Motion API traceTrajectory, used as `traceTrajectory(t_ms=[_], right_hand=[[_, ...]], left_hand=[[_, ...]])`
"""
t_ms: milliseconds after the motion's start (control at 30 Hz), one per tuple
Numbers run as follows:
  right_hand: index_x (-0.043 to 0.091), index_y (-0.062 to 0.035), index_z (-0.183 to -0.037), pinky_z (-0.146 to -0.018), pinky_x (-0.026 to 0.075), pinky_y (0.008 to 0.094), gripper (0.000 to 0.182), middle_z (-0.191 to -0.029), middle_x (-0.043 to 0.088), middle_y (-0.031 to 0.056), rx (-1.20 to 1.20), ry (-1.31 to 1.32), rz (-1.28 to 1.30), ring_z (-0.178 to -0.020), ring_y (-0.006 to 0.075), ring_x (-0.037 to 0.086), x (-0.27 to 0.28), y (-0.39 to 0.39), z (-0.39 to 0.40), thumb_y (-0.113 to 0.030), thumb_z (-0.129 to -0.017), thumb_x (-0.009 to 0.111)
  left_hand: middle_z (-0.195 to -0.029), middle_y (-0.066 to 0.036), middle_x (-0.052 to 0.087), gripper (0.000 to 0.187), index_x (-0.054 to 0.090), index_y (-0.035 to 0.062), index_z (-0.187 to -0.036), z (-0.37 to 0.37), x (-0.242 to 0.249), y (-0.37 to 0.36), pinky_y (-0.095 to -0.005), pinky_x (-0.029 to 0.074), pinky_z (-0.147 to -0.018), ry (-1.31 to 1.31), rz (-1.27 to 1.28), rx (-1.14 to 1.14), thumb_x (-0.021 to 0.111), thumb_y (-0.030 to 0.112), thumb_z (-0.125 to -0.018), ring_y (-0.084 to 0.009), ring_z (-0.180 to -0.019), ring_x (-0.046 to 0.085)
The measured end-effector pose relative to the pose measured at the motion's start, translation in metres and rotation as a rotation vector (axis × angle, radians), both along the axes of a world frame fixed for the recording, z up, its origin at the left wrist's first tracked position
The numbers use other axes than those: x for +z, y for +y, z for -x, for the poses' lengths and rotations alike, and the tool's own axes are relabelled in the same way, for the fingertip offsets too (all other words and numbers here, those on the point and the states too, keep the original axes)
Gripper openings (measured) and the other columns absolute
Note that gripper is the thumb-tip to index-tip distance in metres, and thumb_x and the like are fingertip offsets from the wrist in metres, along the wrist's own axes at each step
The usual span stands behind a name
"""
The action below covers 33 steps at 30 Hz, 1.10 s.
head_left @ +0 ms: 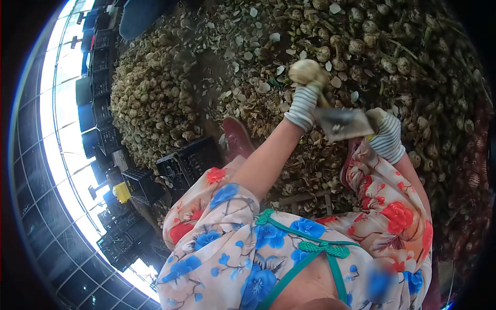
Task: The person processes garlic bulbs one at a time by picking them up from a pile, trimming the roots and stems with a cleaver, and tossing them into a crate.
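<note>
My left hand [309, 77], in a dirty pale glove with a striped cuff, is closed on a garlic bulb with a stalk [324, 100]; motion smears the fingers, and most of the bulb is hidden or blurred. The stalk points down toward the broad rectangular blade of a knife [345, 124]. My right hand [383, 129], in the same kind of glove, is closed around the knife's handle, which is mostly covered. The blade reaches leftward from it, just below my left hand.
Garlic with stalks [361, 39] is heaped at upper right. A pile of trimmed bulbs [150, 98] lies at left, beside a black crate [191, 160]. Loose skins and scraps [253, 106] cover the ground between. More crates [101, 77] line the left side. A red mesh sack [473, 150] is at right.
</note>
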State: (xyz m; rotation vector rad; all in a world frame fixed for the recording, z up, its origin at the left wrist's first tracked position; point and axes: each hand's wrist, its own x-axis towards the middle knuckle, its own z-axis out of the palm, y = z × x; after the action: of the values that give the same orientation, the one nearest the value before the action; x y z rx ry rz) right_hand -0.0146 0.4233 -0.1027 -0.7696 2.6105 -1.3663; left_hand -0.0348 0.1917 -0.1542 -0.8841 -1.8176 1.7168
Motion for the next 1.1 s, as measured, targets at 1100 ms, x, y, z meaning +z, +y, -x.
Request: traceTrajectory(t_ms=[1100], right_hand=[[0.055, -0.0003, -0.094, -0.062, 0.044, 0.0248, 0.026, -0.078, 0.061, 0.0086, -0.426, -0.391, -0.183, -0.068, 0.0105, 0.054, -0.074, 0.053, -0.026, -0.015, -0.074, 0.063]], left_hand=[[-0.109, -0.014, 0.051, 0.048, 0.044, 0.0122, -0.115, 0.094, -0.073, 0.003, -0.0383, 0.039, -0.085, 1.740, 4.091, -1.522, 0.057, 0.012, -0.068, -0.0281, -0.104, 0.046]])
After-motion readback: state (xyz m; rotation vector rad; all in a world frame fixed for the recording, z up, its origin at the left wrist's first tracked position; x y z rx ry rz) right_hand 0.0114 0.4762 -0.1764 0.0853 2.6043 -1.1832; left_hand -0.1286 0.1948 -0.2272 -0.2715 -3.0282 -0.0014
